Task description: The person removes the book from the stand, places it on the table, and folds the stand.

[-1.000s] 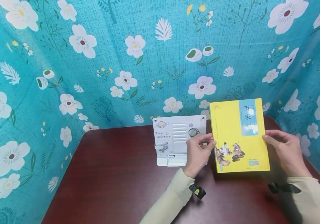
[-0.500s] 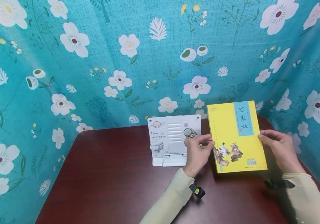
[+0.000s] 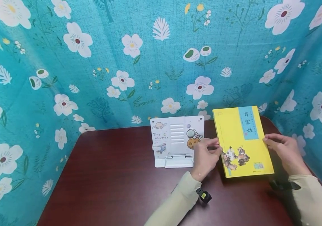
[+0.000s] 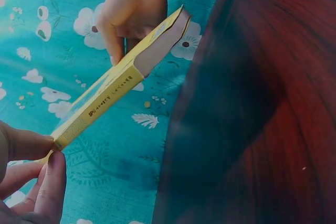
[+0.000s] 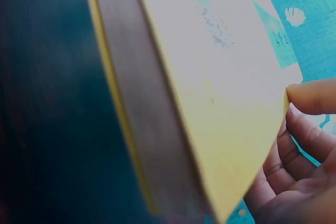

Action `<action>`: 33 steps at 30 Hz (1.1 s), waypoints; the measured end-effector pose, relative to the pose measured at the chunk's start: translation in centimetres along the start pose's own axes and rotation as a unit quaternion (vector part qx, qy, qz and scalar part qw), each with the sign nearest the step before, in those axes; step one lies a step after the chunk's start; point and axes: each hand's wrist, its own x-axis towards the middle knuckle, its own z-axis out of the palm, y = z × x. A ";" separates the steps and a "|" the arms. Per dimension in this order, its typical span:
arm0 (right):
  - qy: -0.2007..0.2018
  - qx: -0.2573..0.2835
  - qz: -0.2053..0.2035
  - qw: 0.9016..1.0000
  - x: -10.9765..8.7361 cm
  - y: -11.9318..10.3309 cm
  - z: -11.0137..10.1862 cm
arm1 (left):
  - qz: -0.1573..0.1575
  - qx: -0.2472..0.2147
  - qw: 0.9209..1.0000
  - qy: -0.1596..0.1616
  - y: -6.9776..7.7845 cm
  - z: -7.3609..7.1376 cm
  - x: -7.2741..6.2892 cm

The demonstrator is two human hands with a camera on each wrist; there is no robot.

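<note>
A yellow book [image 3: 241, 141] with a blue title strip and a small painted scene is held up over the right part of the table, tilted slightly. My left hand [image 3: 207, 156] pinches its left edge, the spine side, between thumb and fingers. At the opposite edge my right hand [image 3: 286, 152] pinches the cover side with thumb and fingertips. In the left wrist view the spine of the book [image 4: 100, 100] shows, with the left fingers at one end. The right wrist view shows the page block [image 5: 152, 93] along the book's lower side.
A white book stand [image 3: 175, 135] printed "Tiny universe" with an astronaut stands left of the book, its right side partly behind my left hand. Dark reddish wooden table [image 3: 107, 182] lies below. A teal flowered curtain [image 3: 149, 62] rises behind the table and at both sides.
The book has tilted further, its top leaning left, and sits slightly lower. Glare on its title strip is gone. Both hands keep their hold, and the head view has shifted a little.
</note>
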 end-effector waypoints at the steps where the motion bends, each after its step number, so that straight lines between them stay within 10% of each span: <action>1: 0.000 -0.001 0.004 1.000 0.1 0.2 -0.1 | 0.001 0.002 1.000 -0.004 -0.1 0.2 -0.1; 33: -0.085 -0.088 0.033 0.992 2.5 4.6 -2.1 | -0.027 0.045 0.997 -0.049 -2.6 3.2 -1.4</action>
